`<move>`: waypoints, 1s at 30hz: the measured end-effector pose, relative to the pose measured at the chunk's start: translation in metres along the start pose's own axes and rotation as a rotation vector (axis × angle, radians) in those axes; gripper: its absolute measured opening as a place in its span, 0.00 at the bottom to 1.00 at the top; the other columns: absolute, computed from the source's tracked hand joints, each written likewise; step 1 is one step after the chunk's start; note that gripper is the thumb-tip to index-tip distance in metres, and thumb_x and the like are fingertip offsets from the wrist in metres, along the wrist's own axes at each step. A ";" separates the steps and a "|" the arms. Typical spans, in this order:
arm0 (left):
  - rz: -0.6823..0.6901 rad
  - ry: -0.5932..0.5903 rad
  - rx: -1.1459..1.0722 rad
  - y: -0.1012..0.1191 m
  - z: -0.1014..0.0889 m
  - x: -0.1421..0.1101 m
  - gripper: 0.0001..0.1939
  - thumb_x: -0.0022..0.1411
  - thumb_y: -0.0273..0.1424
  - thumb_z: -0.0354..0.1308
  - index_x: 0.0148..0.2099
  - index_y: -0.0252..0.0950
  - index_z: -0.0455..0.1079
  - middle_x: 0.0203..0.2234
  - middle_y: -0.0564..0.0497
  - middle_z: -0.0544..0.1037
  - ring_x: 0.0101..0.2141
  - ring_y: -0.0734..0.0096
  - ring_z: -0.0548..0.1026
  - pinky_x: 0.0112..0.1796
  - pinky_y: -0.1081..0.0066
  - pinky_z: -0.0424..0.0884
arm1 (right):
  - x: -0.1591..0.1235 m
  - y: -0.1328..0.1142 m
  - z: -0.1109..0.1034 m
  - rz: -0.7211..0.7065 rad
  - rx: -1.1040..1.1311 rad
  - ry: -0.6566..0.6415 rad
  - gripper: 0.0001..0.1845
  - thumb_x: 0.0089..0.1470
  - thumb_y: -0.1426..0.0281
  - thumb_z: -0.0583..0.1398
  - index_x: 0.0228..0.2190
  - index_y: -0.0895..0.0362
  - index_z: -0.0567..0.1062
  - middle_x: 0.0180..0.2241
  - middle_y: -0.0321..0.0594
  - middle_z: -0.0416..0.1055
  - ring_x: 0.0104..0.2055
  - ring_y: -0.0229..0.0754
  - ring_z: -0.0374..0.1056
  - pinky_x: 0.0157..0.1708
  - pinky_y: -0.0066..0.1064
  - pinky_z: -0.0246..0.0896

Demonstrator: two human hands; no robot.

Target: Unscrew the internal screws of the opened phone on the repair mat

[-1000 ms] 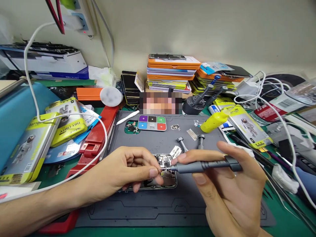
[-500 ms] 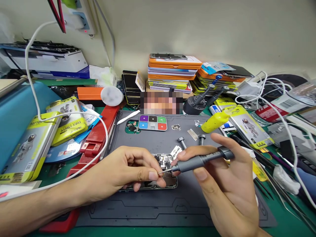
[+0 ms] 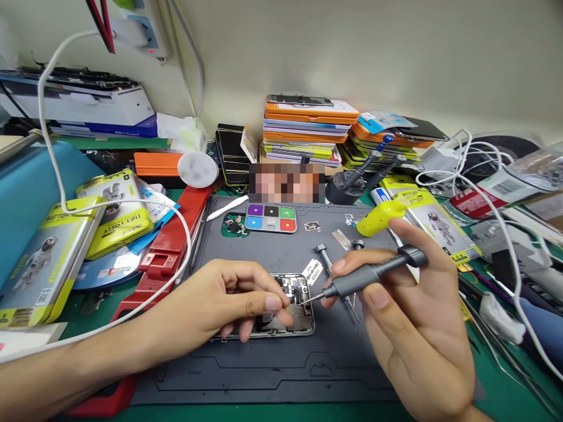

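Observation:
An opened phone [image 3: 295, 298] with its circuit board showing lies on a dark grey work mat [image 3: 272, 363]. My left hand [image 3: 229, 302] rests over the phone's left half, thumb and fingers pinched close above it on something too small to make out. My right hand [image 3: 413, 328] grips a grey precision screwdriver [image 3: 369, 275], tilted, with its fine tip down at the phone's upper right corner. Two loose screwdriver bits [image 3: 324, 258] stand on the mat just behind the phone.
A coloured screw tray [image 3: 270, 218] sits at the mat's far side. A yellow bottle [image 3: 382, 215], stacked orange boxes [image 3: 308, 126], battery packs [image 3: 112, 214], a red tool [image 3: 169, 246] and white cables [image 3: 484, 193] crowd around the mat.
My right hand moved right and tilted the screwdriver up at the back. Its tip went from my left fingertips to the phone's upper right corner. My left hand stayed.

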State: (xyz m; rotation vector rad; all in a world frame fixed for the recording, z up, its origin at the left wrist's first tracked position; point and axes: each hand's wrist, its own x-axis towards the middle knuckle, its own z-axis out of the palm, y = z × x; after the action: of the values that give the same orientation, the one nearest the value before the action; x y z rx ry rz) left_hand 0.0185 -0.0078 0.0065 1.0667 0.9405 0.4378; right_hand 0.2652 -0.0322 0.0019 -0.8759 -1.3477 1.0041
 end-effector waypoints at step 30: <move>0.037 0.048 -0.086 -0.006 0.002 0.001 0.22 0.78 0.49 0.56 0.38 0.37 0.70 0.28 0.54 0.81 0.23 0.77 0.72 0.27 0.76 0.67 | 0.010 0.013 -0.022 -0.599 -0.731 -0.403 0.30 0.72 0.68 0.58 0.72 0.55 0.65 0.50 0.49 0.82 0.46 0.51 0.79 0.43 0.44 0.79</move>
State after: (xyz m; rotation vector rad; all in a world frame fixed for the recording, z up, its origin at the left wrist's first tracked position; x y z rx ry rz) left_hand 0.0206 -0.0107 0.0011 1.0003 0.9377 0.5319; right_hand 0.2862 -0.0169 -0.0074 -0.7182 -2.2203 0.1983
